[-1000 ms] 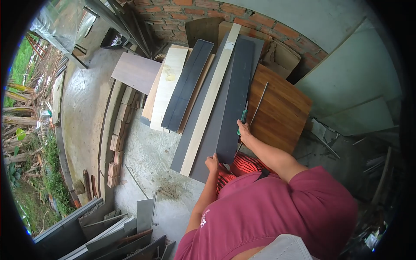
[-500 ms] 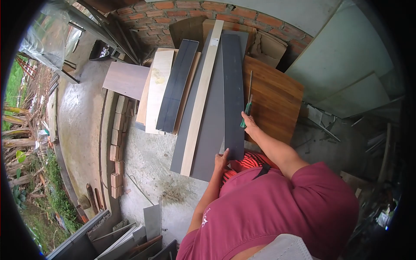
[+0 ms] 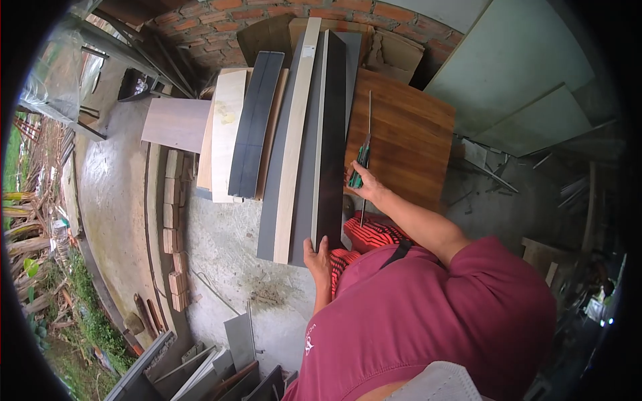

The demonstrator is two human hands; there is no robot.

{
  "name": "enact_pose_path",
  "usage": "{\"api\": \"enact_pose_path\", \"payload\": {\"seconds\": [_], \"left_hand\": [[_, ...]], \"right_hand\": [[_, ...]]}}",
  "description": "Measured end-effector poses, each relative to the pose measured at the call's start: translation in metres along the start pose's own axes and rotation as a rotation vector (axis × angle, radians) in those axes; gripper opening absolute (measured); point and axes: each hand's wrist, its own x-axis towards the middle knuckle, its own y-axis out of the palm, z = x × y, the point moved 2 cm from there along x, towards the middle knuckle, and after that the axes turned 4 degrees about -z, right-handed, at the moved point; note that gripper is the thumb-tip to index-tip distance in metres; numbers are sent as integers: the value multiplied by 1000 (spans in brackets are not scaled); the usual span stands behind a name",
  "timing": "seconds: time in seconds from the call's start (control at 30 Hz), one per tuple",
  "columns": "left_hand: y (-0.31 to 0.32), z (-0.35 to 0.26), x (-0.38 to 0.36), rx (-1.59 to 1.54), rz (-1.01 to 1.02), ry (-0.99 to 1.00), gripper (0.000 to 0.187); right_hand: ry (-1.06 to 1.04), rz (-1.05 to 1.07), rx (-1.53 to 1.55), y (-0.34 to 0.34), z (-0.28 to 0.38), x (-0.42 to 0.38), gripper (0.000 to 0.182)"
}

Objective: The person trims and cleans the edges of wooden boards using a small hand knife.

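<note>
A long dark board (image 3: pixel 332 134) stands tilted up on its edge, its pale long edge facing left. At its near end my left hand (image 3: pixel 318 257) grips it, thumb on one side and fingers on the other. My right hand (image 3: pixel 362 182) is closed round the green handle of a clamp-like tool (image 3: pixel 364 157) with a long thin metal bar, just right of the board. Under and left of the dark board lie a wide grey board (image 3: pixel 271 227) and a narrow pale strip (image 3: pixel 294 147). A brown wooden panel (image 3: pixel 408 134) lies to the right.
Farther left lie a black board (image 3: pixel 257 127), a cream board (image 3: pixel 229 134) and a pinkish board (image 3: pixel 175 123). Stacked bricks (image 3: pixel 172 214) line the floor edge. A brick wall (image 3: pixel 221 23) rises behind, with large pale sheets (image 3: pixel 511 73) at the right.
The dark board has turned from lying flat up onto its edge. My left hand now grips its near end. My right hand and the green-handled tool have shifted left in view, as has the scene.
</note>
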Motion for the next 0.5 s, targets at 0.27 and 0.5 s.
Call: {"api": "enact_pose_path", "payload": {"seconds": [0.27, 0.5], "left_hand": [[-23, -87, -15, 181, -192, 158, 20], [-29, -122, -10, 126, -171, 206, 23]], "right_hand": [[-855, -35, -1479, 78, 36, -109, 44], [-1078, 648, -2022, 156, 27, -216, 64]]}}
